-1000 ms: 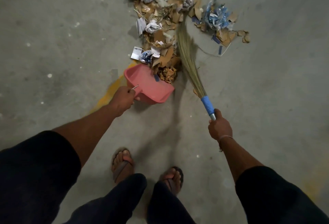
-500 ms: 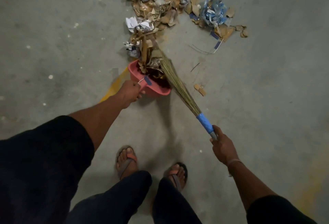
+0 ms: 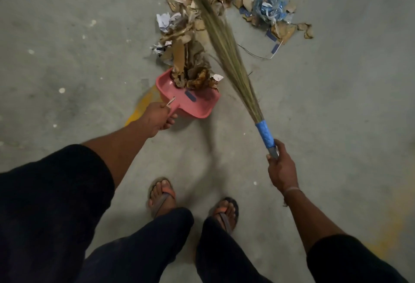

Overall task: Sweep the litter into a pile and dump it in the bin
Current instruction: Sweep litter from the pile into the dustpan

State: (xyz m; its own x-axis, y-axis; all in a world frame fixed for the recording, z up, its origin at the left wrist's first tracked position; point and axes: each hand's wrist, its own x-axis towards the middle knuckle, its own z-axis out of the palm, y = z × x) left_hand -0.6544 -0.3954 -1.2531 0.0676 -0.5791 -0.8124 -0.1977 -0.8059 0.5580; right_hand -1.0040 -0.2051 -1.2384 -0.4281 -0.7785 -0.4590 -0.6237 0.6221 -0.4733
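Observation:
A pink dustpan [image 3: 197, 105] lies on the concrete floor, its mouth against a pile of litter [image 3: 188, 37] made of cardboard scraps and crumpled paper. Some scraps sit inside the pan. My left hand [image 3: 158, 118] grips the dustpan's handle. My right hand [image 3: 280, 167] grips the blue-wrapped handle of a grass broom [image 3: 226, 42], whose bristles reach up across the right side of the pile. A crumpled blue plastic bag [image 3: 269, 6] with more cardboard bits lies apart at the upper right. No bin is in view.
The grey concrete floor [image 3: 67, 58] carries a yellow paint mark [image 3: 143, 107] just left of the dustpan. My feet in sandals [image 3: 161, 195] stand below the dustpan. A thin wire [image 3: 256, 54] lies right of the broom.
The broom has swung back up and to the right, away from the dustpan's mouth, after pushing scraps into the pan. The dustpan has stayed in my left hand's grip.

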